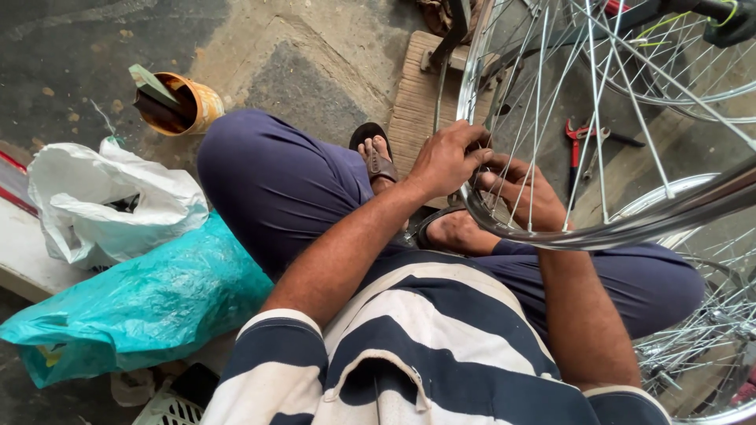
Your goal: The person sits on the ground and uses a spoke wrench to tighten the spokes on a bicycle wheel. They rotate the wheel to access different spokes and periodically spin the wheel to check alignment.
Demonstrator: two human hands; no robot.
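1. Floor [315, 63]: rough concrete, grey with a pale patch; it carries everything here. The person sits low on it, knees bent, in dark blue trousers and a navy-and-white striped shirt.
2. Wheel rim [598, 232]: shiny metal bicycle rim with thin spokes, held upright over the person's lap toward the right side of the floor. More spoked wheels lie behind and below it at the right edge.
3. Teal bag [150, 303]: crumpled plastic, at the left side of the floor, touching the person's left thigh.
4. White bag [110, 201]: crumpled plastic, just behind the teal bag, touching it.
5. Wooden board [417, 102]: ribbed plank lying flat beyond the feet, near the far edge.
6. Left hand [449, 161]: fingers curled over the rim's left curve, gripping it from outside.
7. Right hand [524, 193]: inside the rim among the spokes, fingers half bent at the rim's inner face; cannot tell whether it grips.
8. Tin can [185, 102]: rusty, tipped on its side, far-left area, a stick poking out.
9. Sandal [376, 153]: brown, on a foot just beside the left hand.
10. Pliers [575, 145]: red-handled, lying beyond the rim, seen through spokes.
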